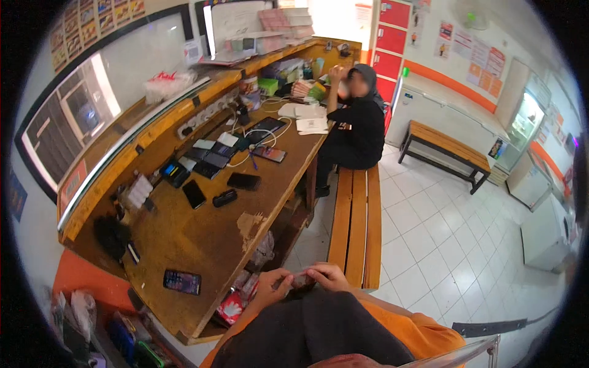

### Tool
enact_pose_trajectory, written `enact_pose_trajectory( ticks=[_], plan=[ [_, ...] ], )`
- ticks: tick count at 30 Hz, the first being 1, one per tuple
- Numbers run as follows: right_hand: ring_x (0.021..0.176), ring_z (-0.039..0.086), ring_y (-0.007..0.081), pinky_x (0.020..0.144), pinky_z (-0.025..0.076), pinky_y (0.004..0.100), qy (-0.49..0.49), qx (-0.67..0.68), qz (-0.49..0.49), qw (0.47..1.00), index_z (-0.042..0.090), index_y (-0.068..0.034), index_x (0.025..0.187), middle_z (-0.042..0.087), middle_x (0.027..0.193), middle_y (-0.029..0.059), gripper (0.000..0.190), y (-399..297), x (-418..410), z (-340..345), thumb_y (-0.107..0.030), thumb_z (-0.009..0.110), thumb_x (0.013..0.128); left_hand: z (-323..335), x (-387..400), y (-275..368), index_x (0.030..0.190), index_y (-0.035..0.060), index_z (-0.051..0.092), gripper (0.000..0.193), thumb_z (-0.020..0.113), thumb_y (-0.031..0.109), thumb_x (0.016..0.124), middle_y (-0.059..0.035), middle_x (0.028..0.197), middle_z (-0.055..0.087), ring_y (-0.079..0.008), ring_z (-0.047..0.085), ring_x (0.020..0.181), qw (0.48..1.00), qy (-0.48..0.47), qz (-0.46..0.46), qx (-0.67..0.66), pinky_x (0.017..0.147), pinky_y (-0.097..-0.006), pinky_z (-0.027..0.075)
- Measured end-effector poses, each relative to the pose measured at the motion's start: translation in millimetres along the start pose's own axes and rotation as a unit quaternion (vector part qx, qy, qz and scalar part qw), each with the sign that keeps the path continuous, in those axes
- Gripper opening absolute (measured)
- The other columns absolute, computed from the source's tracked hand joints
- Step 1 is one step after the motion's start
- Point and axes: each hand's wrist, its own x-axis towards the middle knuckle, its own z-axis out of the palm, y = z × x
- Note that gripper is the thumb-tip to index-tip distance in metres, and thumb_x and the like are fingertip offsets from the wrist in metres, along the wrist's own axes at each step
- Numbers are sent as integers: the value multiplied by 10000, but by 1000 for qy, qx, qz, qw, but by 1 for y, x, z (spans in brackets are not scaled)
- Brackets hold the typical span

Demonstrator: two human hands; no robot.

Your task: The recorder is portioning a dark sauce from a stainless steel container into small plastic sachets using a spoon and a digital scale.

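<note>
In front of my waist, my left hand and my right hand come together, thumbs and fingertips pinched. A small, thin, pale item stretches between the fingertips; it is too blurred to name. Both hands hover just off the near edge of a worn wooden counter desk. Below and beside my left hand, red and white plastic packs lie on the shelf under the desktop. The smartphone with a lit screen rests on the desk to the left.
Several phones, a card terminal, a black case and cables lie on the desk. Beyond, a seated person in black occupies the slatted wooden bench. Paper stacks lie before them. White tiled floor stretches right.
</note>
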Motion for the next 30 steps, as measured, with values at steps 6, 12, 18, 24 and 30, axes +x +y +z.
enact_pose_trajectory(
  ticks=[6, 12, 18, 24, 30],
  plan=[
    [748, 598, 159, 650, 468, 284, -35, -66, -68, 995, 650, 32, 913, 625, 819, 90, 155, 11, 25, -8, -88, 554, 891, 3, 5, -4, 783, 11, 630, 90, 591, 83, 818, -93, 615, 572, -177, 553, 518, 986, 91, 96, 99, 473, -280, 403],
    [830, 586, 152, 684, 468, 277, -91, 21, -90, 992, 676, 7, 880, 614, 902, 82, 92, 1, 38, -22, -58, 643, 824, 26, 18, 7, 773, 31, 634, 44, 615, 69, 785, -97, 607, 566, -217, 541, 510, 971, 127, 108, 172, 470, -305, 409],
    [803, 581, 137, 683, 469, 247, -83, 115, -2, 990, 691, -18, 877, 606, 881, 74, 89, 23, 40, -45, -46, 676, 793, 45, 33, 10, 732, 47, 621, 22, 622, 48, 754, -100, 564, 532, -240, 516, 492, 948, 128, 140, 255, 456, -340, 394],
    [775, 580, 120, 664, 463, 246, -72, 138, -68, 985, 679, -16, 824, 608, 873, 66, 52, 17, 44, -44, -55, 685, 789, 53, 36, 13, 698, 41, 603, 56, 624, 33, 750, -87, 524, 504, -233, 472, 441, 928, 158, 161, 298, 418, -351, 356],
    [747, 574, 119, 643, 450, 246, -90, 94, -73, 989, 659, -14, 803, 603, 859, 60, 57, 13, 45, -63, -60, 689, 788, 59, 32, 24, 706, 34, 606, 39, 642, 29, 719, -89, 529, 508, -242, 485, 445, 922, 191, 144, 303, 422, -347, 360]
  ],
)
